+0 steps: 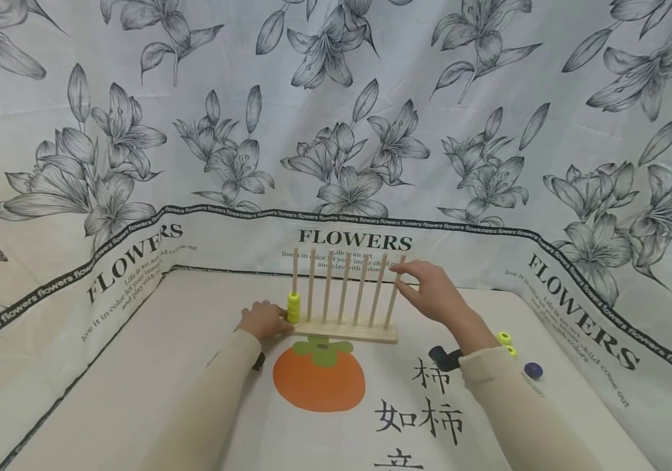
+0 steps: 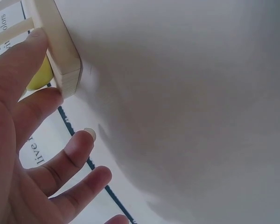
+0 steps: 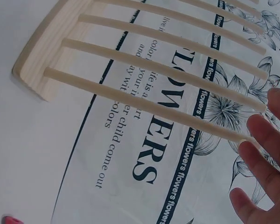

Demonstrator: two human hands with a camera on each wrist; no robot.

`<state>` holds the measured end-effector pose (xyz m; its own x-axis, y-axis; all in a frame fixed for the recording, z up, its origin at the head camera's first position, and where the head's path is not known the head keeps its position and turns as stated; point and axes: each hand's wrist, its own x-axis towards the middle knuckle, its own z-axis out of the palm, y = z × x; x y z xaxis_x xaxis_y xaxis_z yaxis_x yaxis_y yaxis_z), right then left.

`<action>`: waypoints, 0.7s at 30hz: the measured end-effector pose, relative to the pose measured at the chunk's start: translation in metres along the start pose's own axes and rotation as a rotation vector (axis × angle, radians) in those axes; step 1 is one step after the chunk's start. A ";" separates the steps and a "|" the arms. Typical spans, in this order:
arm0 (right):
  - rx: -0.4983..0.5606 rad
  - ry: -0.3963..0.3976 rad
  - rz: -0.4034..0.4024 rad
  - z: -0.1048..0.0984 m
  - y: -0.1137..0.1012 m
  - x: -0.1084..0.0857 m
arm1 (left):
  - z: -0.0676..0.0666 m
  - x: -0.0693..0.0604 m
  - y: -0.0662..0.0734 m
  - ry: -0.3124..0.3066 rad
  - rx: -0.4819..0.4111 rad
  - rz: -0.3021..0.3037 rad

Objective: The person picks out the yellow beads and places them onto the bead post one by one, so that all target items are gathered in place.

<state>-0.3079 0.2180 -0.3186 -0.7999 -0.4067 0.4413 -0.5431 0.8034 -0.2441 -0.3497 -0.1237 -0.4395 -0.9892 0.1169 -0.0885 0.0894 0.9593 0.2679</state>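
Observation:
A wooden peg rack point(image 1: 365, 334) with a row of several upright rods stands on the table. Yellow beads point(image 1: 293, 309) are stacked on its leftmost rod. My left hand point(image 1: 262, 320) holds the rack's left end, thumb on the base point(image 2: 60, 42) beside a rod and index finger against the end face. The other left fingers spread apart in the left wrist view. My right hand point(image 1: 432, 294) is at the tops of the rightmost rods, fingers loosely extended. In the right wrist view a fingertip touches the end rod point(image 3: 144, 103) near its tip; no bead shows in that hand.
Two loose yellow beads point(image 1: 504, 338) and a dark blue bead point(image 1: 533, 371) lie right of my right forearm. A small red thing point(image 3: 12, 220) shows at the right wrist view's edge. The tablecloth bears a printed orange persimmon point(image 1: 319, 383). A flower-printed curtain point(image 1: 336, 150) hangs behind.

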 end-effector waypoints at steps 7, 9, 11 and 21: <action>-0.010 -0.020 0.068 0.003 0.011 -0.007 | -0.002 -0.001 0.001 -0.002 0.002 -0.009; -0.015 -0.023 0.084 0.003 0.014 -0.009 | -0.002 -0.001 0.002 0.000 0.001 -0.011; -0.017 -0.030 0.098 0.002 0.017 -0.011 | -0.003 -0.002 0.002 -0.001 0.000 -0.011; -0.022 -0.056 0.159 0.001 0.031 -0.024 | -0.006 -0.006 0.004 -0.002 -0.010 -0.004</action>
<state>-0.3060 0.2523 -0.3379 -0.8885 -0.2970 0.3498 -0.4035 0.8687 -0.2874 -0.3443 -0.1216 -0.4324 -0.9893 0.1137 -0.0911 0.0845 0.9571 0.2770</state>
